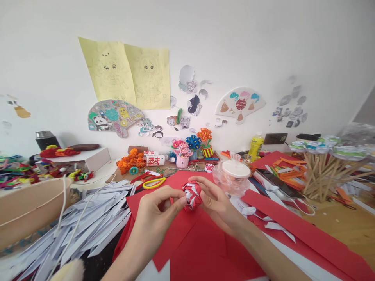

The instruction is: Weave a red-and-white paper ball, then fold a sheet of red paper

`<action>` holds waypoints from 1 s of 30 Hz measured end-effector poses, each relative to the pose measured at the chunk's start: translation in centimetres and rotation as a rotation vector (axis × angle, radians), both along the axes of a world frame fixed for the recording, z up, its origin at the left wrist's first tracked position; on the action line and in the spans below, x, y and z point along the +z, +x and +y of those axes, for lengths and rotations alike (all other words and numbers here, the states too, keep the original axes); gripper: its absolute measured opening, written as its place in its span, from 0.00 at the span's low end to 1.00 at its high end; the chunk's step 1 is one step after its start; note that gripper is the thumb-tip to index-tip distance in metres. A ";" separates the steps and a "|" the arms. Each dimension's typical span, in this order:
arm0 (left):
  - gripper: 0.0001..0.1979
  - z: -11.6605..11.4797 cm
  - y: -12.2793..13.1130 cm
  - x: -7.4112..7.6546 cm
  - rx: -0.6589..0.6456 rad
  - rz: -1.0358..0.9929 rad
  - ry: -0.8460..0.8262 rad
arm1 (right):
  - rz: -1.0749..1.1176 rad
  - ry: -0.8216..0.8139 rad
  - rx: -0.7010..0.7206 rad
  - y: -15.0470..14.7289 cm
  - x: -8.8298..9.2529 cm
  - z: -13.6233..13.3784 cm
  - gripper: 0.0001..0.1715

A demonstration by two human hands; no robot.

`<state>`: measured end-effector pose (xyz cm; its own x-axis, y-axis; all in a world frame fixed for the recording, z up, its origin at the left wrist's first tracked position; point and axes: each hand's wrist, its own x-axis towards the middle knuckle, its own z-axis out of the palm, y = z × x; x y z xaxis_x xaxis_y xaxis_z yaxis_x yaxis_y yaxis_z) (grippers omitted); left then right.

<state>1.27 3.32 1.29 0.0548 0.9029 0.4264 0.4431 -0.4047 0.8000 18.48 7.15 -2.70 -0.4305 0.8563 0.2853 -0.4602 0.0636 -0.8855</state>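
Between my two hands is a small ball [192, 195] woven from red and white paper strips, held above the desk. My left hand [162, 207] pinches its left side with thumb and forefinger. From the right, my right hand [218, 201] curls around it, thumb in front and fingers behind. Beneath them lie overlapping sheets of red paper [202, 246]. Parts of the ball are hidden by my fingers.
Folded white paper strips [96, 218] pile up at left beside a beige basin [32, 203]. Yellow-handled scissors [154, 182] lie behind my left hand. A lidded plastic cup [236, 171] stands behind my right hand. Paper flowers on sticks [319, 171] are at right.
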 end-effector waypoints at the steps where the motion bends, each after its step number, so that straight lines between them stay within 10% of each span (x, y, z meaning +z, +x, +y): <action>1: 0.10 0.0 0.0 0.0 0.001 0.008 -0.006 | -0.005 0.002 -0.004 0.0 0.0 0.0 0.22; 30: 0.11 -0.4 0.2 0.2 0.071 0.153 0.003 | 0.003 0.024 0.017 0.0 -0.2 0.2 0.19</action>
<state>1.48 2.92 1.49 0.0556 0.9057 0.4202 0.5874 -0.3700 0.7198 18.51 7.39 -2.95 -0.4440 0.8417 0.3072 -0.4645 0.0770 -0.8822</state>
